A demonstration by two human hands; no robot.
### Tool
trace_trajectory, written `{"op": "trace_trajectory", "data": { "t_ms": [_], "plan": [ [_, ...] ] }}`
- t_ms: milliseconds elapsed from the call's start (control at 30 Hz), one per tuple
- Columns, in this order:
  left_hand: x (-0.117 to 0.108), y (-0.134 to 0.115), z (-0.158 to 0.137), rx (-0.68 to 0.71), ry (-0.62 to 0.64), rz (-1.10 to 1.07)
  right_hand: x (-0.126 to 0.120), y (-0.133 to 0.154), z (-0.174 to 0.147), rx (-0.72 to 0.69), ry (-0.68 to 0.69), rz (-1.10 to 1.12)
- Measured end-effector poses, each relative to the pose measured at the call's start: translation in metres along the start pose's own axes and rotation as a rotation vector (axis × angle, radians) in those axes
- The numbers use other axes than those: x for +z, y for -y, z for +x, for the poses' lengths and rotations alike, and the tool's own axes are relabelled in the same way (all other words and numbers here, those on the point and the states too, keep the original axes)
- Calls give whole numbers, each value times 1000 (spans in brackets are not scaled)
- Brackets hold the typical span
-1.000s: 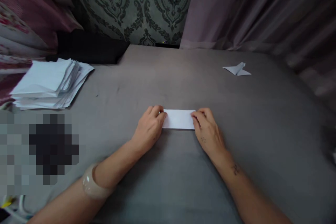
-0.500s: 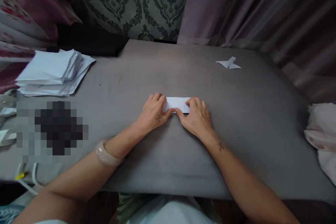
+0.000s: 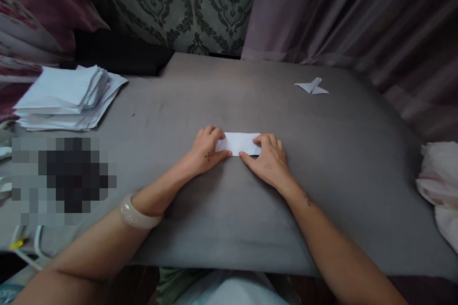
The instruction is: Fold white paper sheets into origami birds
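Thumbs of the left hand (image 3: 208, 149) and right hand (image 3: 271, 156) have parted slightly along the near edge of the folded paper (image 3: 239, 143). Half-curled fingers of both hands hold its ends against the worktop (image 3: 229, 214), well apart from the white paper figure (image 3: 312, 87).

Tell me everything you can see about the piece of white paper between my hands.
The white paper is a small, plain rectangle with its long side running left to right and no visible print. It lies roughly flat on the gray tabletop, a dark shadow under its near right edge. Your left hand covers its left end and your right hand touches its right end, both thumbs at the near edge with a gap between their tips. Whether it is layered, I can't tell.
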State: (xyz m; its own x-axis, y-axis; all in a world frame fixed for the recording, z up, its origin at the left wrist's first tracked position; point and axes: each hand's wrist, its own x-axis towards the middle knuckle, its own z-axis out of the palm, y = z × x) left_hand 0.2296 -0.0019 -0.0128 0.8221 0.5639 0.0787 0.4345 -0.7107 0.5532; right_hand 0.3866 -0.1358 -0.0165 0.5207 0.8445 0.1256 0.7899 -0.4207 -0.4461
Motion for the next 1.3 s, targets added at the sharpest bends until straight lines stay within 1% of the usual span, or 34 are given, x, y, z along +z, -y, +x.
{"op": "trace_trajectory", "data": {
  "t_ms": [233,333,500,667,833,933,1033,1100,1133,1233,1300],
  "plan": [
    [-7,7,1,14,50,-60,-7,-17,6,-7,83,209],
    [-12,8,0,5,94,-104,-8,-25,9,-11,120,290],
    [-19,11,0,1,161,-160,-11,-37,13,-8,225,417],
    [-22,19,3,37,213,-196,-20,-40,17,-1,332,486],
    [-27,22,3,48,272,-237,-26,-41,18,4,364,501],
    [-32,21,4,67,286,-240,-27,-38,17,13,343,493],
    [-35,19,7,57,292,-251,-25,-32,15,81,292,472],
    [-33,16,8,26,270,-256,-20,-26,13,113,209,413],
    [-31,15,8,12,262,-253,-17,-23,11,108,158,363],
    [-22,7,5,-44,160,-196,-7,-12,8,46,32,176],
    [-17,3,3,-64,101,-146,-2,-6,5,29,5,82]
  ]
}}
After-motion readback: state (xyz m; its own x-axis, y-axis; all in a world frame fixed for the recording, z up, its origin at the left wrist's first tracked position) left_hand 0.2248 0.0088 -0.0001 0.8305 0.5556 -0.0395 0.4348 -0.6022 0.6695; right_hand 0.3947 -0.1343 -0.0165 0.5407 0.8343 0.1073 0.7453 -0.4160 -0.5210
